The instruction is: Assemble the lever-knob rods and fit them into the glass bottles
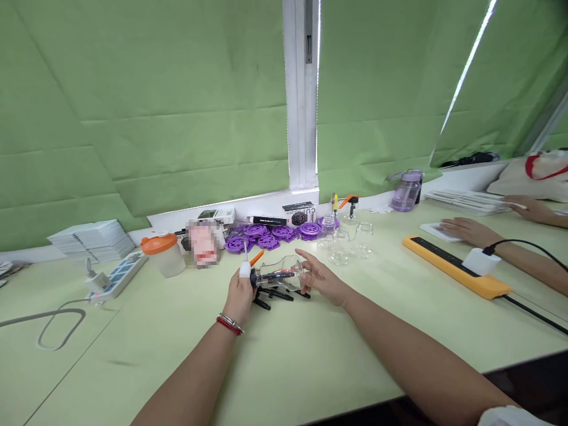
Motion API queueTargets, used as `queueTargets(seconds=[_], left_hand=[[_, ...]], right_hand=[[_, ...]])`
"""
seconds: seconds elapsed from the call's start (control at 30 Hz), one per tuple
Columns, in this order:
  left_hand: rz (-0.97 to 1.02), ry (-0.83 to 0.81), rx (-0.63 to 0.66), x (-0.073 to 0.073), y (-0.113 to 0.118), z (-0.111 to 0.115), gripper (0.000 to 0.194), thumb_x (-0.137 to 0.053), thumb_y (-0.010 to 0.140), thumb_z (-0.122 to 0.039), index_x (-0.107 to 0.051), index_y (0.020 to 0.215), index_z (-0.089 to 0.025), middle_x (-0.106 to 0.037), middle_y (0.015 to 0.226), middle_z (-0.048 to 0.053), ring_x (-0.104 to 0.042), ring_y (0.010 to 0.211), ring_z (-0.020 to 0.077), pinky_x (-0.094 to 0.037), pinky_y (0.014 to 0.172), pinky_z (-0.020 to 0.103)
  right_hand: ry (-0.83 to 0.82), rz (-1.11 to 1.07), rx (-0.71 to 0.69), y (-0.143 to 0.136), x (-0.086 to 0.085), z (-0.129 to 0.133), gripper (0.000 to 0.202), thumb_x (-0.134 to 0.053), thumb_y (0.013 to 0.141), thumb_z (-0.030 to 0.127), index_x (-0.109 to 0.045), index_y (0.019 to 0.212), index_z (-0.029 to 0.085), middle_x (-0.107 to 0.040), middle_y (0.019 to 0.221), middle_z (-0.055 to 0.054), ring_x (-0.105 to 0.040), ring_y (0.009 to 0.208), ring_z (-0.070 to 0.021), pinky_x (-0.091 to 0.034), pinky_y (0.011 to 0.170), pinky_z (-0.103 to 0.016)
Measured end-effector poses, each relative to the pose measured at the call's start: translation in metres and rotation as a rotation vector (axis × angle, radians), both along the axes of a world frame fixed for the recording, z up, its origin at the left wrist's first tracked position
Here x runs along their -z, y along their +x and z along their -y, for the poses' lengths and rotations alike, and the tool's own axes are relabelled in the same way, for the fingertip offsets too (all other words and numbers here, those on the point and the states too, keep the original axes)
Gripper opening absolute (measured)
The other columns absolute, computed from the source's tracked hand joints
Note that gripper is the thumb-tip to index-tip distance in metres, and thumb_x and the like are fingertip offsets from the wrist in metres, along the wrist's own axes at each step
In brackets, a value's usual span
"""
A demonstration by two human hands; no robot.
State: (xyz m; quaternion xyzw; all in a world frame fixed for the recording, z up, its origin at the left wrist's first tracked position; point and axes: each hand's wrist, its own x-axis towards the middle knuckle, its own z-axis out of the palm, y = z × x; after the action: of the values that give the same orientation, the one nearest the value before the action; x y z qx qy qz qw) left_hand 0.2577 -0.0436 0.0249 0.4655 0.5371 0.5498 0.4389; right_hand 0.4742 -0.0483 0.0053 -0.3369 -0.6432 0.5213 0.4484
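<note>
A clear glass spray bottle [281, 272] lies nearly level above the table, its neck to the left and its base to the right. My left hand [238, 296] is closed around its spray head [245, 270], which has a white top, an orange trigger and a black collar. A dark tube runs inside the glass. At the base, the fingers of my right hand [326, 281] curl around the glass, with the index finger raised. Several black plastic parts [277, 294] lie on the table just beneath the bottle.
Behind my hands lie several purple wheel-shaped pieces [266, 239] and glass bottles [339, 247]. An orange-lidded cup [164, 254] and a white power strip [118, 275] stand left. On the right are an orange power strip [457, 266], a purple water bottle [407, 190] and another person's hands [465, 229].
</note>
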Motion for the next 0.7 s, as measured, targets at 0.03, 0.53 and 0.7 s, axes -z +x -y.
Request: queueTargets(seconds=[0.03, 0.53, 0.7], left_hand=[[0.013, -0.009, 0.010, -0.0001, 0.0009, 0.0008, 0.044, -0.046, 0.074, -0.060, -0.052, 0.072, -0.016, -0.040, 0.058, -0.005, -0.035, 0.048, 0.0069, -0.027, 0.041, 0.018], [0.090, -0.001, 0.012, -0.0009, 0.0018, 0.0030, 0.039, -0.051, 0.072, -0.057, -0.048, 0.069, -0.018, -0.040, 0.058, -0.006, -0.037, 0.049, 0.0074, -0.030, 0.044, 0.018], [0.098, -0.005, 0.013, 0.0016, 0.0002, 0.0009, 0.038, -0.052, 0.072, -0.056, -0.049, 0.068, -0.018, -0.039, 0.056, -0.006, -0.035, 0.047, 0.0069, -0.028, 0.043, 0.018]], right_hand=[[-0.004, 0.002, 0.023, -0.0012, -0.0001, -0.0004, 0.070, -0.055, 0.081, 0.052, -0.025, 0.139, 0.026, -0.056, 0.103, -0.007, -0.060, 0.061, -0.0111, -0.043, 0.058, -0.026], [-0.022, -0.023, -0.006, -0.0004, -0.0047, 0.0023, 0.063, -0.053, 0.082, 0.054, -0.028, 0.133, 0.027, -0.057, 0.097, -0.006, -0.060, 0.058, -0.0110, -0.040, 0.049, -0.023], [-0.034, -0.009, -0.010, -0.0024, -0.0015, 0.0005, 0.058, -0.049, 0.081, 0.059, -0.037, 0.124, 0.023, -0.058, 0.099, -0.008, -0.061, 0.060, -0.0122, -0.044, 0.050, -0.024]])
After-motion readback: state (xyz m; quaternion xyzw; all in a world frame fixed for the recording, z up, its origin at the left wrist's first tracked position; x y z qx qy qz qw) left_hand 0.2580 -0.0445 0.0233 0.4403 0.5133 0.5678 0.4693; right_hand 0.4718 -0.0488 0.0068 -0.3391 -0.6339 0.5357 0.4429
